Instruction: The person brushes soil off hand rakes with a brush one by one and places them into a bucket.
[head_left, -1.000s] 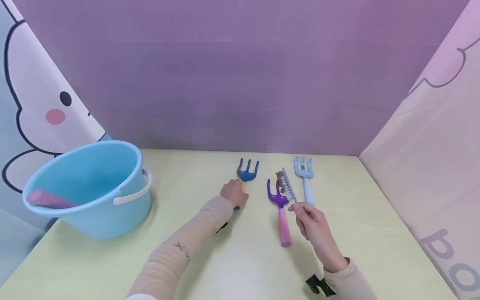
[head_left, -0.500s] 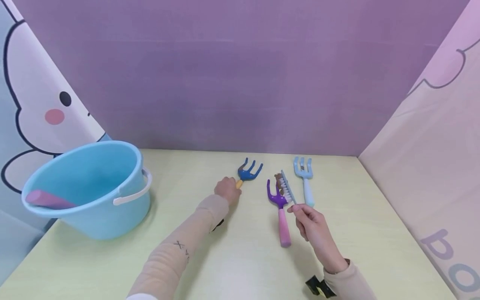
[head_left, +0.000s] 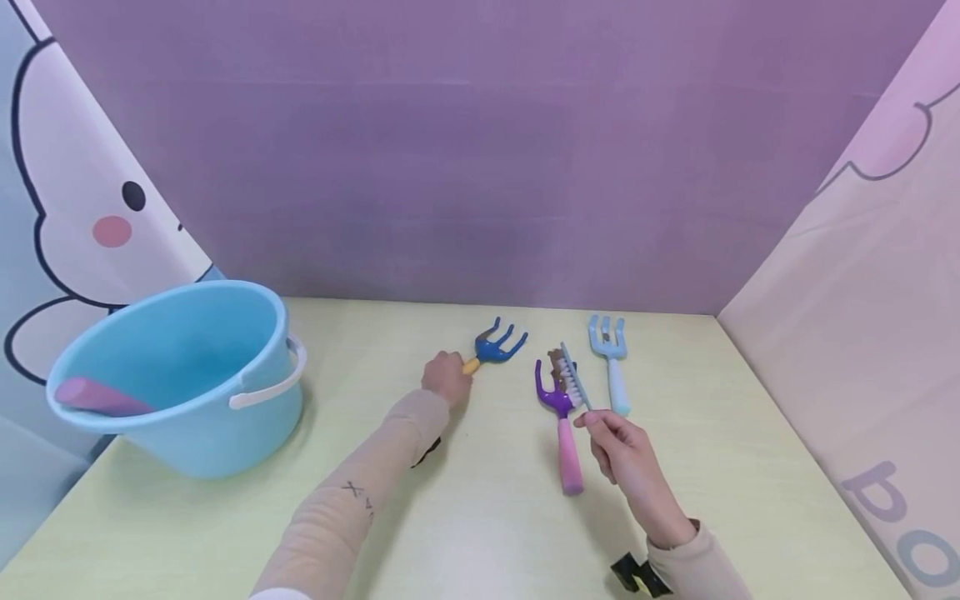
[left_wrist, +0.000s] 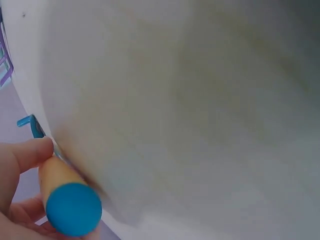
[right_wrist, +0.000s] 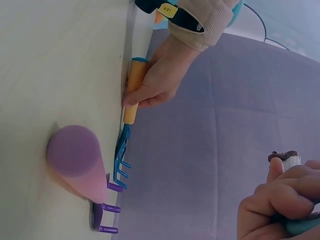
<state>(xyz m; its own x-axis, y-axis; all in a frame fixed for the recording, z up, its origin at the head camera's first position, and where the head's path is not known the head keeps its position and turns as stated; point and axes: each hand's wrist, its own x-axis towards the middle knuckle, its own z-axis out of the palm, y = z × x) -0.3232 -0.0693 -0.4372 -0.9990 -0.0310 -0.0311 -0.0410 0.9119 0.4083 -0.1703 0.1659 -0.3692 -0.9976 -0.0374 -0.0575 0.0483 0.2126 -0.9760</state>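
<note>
My left hand (head_left: 446, 379) grips the orange handle of a small blue hand rake (head_left: 491, 348), its tines pointing away and to the right. The handle's round blue end (left_wrist: 74, 209) faces the left wrist camera. In my right hand (head_left: 626, 454) is a pale blue brush (head_left: 576, 379), pinched near its lower end. Brown matter (right_wrist: 283, 155) sits at the tip of its white bristles. Beneath or just beside the brush lies a purple hand rake with a pink handle (head_left: 570, 458); the brush hides some of its tines. Brown spots show on the blue rake's left tine.
A light blue hand rake (head_left: 616, 379) lies right of the brush, with a brown spot on its head. On the left stands a blue bucket (head_left: 217, 442) with a white handle (head_left: 266, 392); a pink handle (head_left: 103, 397) leans out over its rim. A purple backdrop (head_left: 480, 167) rises behind the table.
My left hand has shifted left, and the blue rake has swung with it so its tines angle further right. The brush tip has dropped slightly; my right hand has barely moved.
</note>
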